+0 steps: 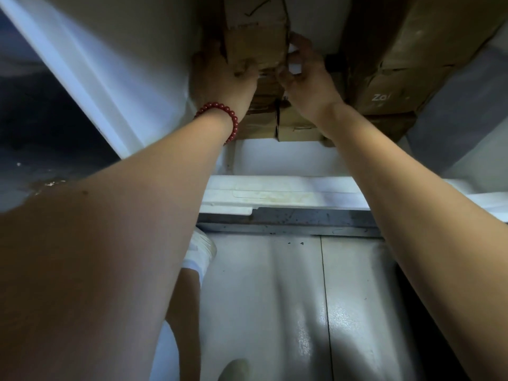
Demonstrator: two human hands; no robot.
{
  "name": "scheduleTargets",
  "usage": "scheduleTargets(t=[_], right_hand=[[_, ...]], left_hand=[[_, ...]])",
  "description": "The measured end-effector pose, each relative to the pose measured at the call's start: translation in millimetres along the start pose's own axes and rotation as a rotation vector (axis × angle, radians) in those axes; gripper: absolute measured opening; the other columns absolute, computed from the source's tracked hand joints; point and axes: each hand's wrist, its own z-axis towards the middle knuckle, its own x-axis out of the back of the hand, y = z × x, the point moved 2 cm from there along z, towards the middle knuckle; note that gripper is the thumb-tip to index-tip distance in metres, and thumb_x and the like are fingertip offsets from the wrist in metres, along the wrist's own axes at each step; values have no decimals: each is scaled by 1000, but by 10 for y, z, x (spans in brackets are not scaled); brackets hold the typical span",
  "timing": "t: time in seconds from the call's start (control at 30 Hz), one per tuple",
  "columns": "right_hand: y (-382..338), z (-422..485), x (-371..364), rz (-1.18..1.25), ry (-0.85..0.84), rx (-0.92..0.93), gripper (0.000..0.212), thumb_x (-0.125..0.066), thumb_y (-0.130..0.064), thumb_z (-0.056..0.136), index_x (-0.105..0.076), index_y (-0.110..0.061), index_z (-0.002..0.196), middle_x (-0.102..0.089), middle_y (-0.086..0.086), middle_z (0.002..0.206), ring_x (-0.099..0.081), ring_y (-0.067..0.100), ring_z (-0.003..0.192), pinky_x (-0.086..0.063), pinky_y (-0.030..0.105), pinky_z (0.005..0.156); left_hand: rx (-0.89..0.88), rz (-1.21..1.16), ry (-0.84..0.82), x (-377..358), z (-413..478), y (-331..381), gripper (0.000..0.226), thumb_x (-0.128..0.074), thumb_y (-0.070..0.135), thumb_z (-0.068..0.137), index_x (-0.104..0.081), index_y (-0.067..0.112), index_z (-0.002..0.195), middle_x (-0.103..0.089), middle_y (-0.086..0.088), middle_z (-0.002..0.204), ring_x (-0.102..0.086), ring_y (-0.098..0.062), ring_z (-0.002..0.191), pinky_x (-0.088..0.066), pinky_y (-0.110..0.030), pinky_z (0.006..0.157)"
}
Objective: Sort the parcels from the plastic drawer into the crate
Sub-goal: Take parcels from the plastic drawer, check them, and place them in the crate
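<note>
A brown cardboard parcel stands at the top centre, on top of other cardboard parcels. My left hand, with a red bead bracelet on its wrist, grips the parcel's lower left side. My right hand holds its lower right edge, fingers curled round the corner beside a small white label. Both arms reach forward and up into a white plastic drawer. The parcel's underside is hidden by my hands.
More brown boxes are stacked at the upper right, one printed with white letters. A white wall panel slants along the left. Below lie a grey metal rail, a pale tiled floor and my white shoe.
</note>
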Motion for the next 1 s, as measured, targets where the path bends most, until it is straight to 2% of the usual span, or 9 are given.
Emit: scheduleTargets(t=[0.1, 0.17, 0.27, 0.37, 0.5, 0.63, 0.73, 0.87, 1.0], right_hand=[[60, -61, 18, 247, 49, -95, 36, -48, -32, 96, -44, -19, 130, -50, 7, 131, -51, 15, 118, -43, 31, 103], [78, -202, 14, 403, 53, -167, 34, -45, -40, 97, -43, -21, 125, -50, 3, 130, -51, 13, 116, -43, 30, 99], [74, -464, -14, 614, 18, -333, 51, -33, -53, 99, -28, -28, 143, -47, -1, 132, -52, 21, 118, -44, 33, 87], [55, -719, 88, 636, -9, -412, 58, -30, -61, 96, -30, -29, 144, -50, 1, 129, -54, 21, 113, -46, 30, 77], [-92, -1130, 355, 628, -56, -505, 60, -35, -62, 95, -39, -23, 139, -55, 4, 131, -56, 18, 107, -41, 40, 99], [-313, -1654, 653, 542, -152, -581, 49, -39, -55, 97, -47, -22, 132, -56, 1, 131, -59, 18, 108, -47, 36, 86], [-480, -2059, 877, 455, -193, -585, 30, -39, -50, 98, -52, -30, 117, -58, -4, 124, -63, 16, 99, -49, 37, 82], [-567, -2529, 1018, 433, -184, -599, 38, -46, -55, 93, -49, -34, 125, -61, -6, 122, -64, 16, 103, -52, 41, 88], [-623, -2911, 1017, 428, -165, -607, 40, -49, -55, 92, -46, -33, 125, -59, -7, 120, -64, 15, 102, -51, 39, 89]], left_hand=[[57, -222, -20, 13, -148, -22, 39, -53, 62, 84, -46, 27, 101, -57, 1, 109, -56, -15, 99, -44, -23, 77], [180, -458, -36, 42, -270, 0, 43, -56, 69, 77, -39, 31, 88, -53, 3, 104, -57, -14, 96, -52, -30, 79], [300, -642, -115, 101, -469, 85, 73, -65, 69, 64, -45, 25, 120, -48, 3, 121, -55, -18, 108, -60, -37, 69], [317, -589, -283, 200, -636, 221, 78, -69, 48, 80, -28, 28, 143, -39, 7, 127, -49, -16, 108, -58, -31, 74], [363, -482, -497, 499, -832, 459, 91, -74, 46, 76, -20, 32, 147, -45, 0, 131, -57, -18, 107, -57, -33, 80], [364, -339, -657, 831, -1185, 632, 103, -77, 52, 63, -21, 30, 147, -50, -3, 133, -61, -21, 107, -54, -37, 88], [327, -181, -799, 1081, -1514, 720, 92, -74, 46, 74, -22, 27, 148, -46, -3, 139, -53, -23, 118, -48, -40, 96], [368, -309, -825, 1378, -1969, 784, 72, -68, 34, 85, -28, 29, 145, -54, 0, 133, -56, -21, 116, -45, -43, 101], [402, -259, -781, 1505, -2262, 822, 64, -62, 46, 87, -32, 30, 141, -59, 1, 125, -59, -19, 109, -46, -36, 95]])
